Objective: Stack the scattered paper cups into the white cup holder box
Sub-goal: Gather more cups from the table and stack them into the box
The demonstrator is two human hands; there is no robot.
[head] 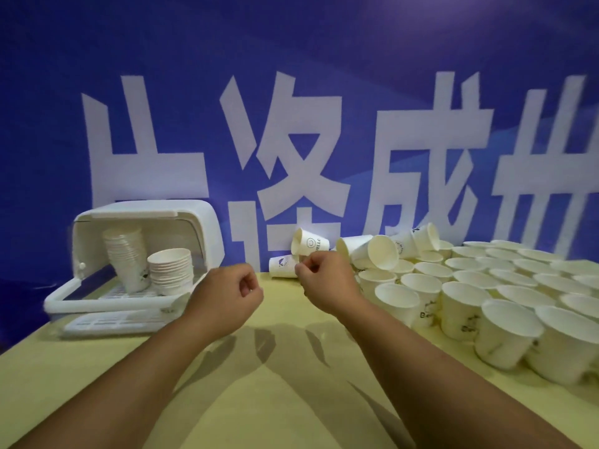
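The white cup holder box (207, 228) stands open at the back left of the table. Inside it a tall stack of cups (128, 257) leans beside a shorter stack (170, 270). Many white paper cups (466, 299) stand upright across the right side, and several cups (308, 244) lie tipped against the wall behind. My left hand (227, 293) hovers just right of the box, fingers curled, holding nothing. My right hand (324, 280) is also curled and empty, just in front of a fallen cup (282, 266).
The pale yellow table (259, 400) stretches toward me. A blue wall banner (291, 92) with large white characters rises right behind the cups and the box. A white slotted tray (110, 322) sticks out under the box front.
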